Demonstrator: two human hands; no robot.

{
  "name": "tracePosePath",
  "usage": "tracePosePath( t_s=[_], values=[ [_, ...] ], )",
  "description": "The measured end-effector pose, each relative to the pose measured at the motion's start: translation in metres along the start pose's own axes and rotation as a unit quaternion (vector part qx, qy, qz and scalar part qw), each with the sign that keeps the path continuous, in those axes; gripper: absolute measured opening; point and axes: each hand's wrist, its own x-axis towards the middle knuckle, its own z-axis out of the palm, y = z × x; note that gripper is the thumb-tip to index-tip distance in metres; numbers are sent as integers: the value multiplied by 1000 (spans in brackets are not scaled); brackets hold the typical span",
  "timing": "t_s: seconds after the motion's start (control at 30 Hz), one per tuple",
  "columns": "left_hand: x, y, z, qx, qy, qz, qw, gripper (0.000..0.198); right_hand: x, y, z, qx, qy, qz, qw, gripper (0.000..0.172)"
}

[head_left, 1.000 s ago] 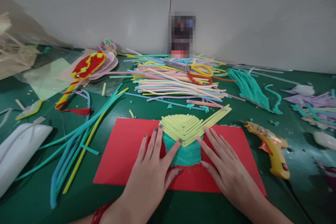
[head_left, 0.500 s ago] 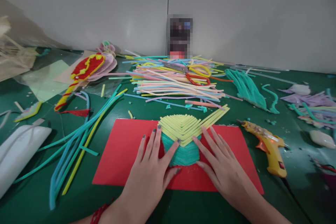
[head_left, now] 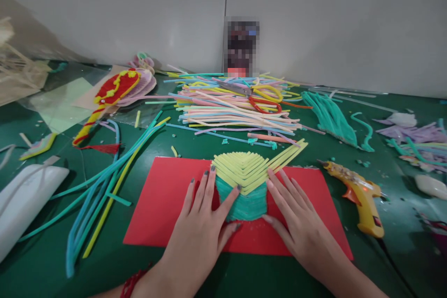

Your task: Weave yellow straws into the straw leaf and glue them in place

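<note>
A round craft piece lies on a red card (head_left: pixel 146 205). Its upper half is yellow pipe-cleaner strips (head_left: pixel 240 167) set in a V pattern, over a teal pipe-cleaner base (head_left: pixel 247 206). Two longer yellow strip ends (head_left: pixel 291 153) stick out at the upper right. My left hand (head_left: pixel 200 223) rests with spread fingers on the card, its index fingertip on the V's lower point and another finger at the piece's left edge. My right hand (head_left: pixel 302 223) lies flat with fingers stretched out, fingertips by the piece's right edge and the yellow strip ends.
A yellow hot glue gun (head_left: pixel 363 200) lies at the right, its cord running forward. Behind the card is a pile of coloured pipe cleaners (head_left: pixel 237 118) with scissors (head_left: pixel 263 98) on top. Teal, blue and yellow pipe cleaners (head_left: pixel 104 191) and a red-yellow fan-shaped craft (head_left: pixel 115 91) are left.
My right index finger has shifted up and right, off the lower yellow strips to the piece's right edge. My left hand stays in place.
</note>
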Motion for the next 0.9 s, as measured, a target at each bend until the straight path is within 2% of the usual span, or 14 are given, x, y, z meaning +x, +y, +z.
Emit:
tracePosePath(
  t_s=[0.2, 0.33, 0.5, 0.6, 0.73, 0.8, 0.9],
  values=[
    [0, -1, 0, -8, -4, -3, 1000, 50, 2, 3, -4, 27, -1, 52, 998, 67],
    [-1, 0, 0, -3, -5, -1, 1000, 50, 3, 7, -9, 48, 48, 83, 994, 59],
    [1, -1, -1, -3, -5, -5, 1000, 48, 6, 8, -13, 53, 104, 51, 992, 61],
    [2, -1, -2, -4, -2, -2, 1000, 48, 6, 6, -12, 40, 88, 20, 995, 64],
    [2, -1, -2, -10, 4, -1, 1000, 47, 4, 1, -9, 23, 23, -30, 999, 65],
    [2, 0, -2, -11, 4, -3, 1000, 47, 4, 0, -8, 14, -2, -32, 999, 65],
    [2, 0, -1, -10, 5, -3, 1000, 48, 3, -1, -7, 9, -1, -26, 1000, 68]
  ],
)
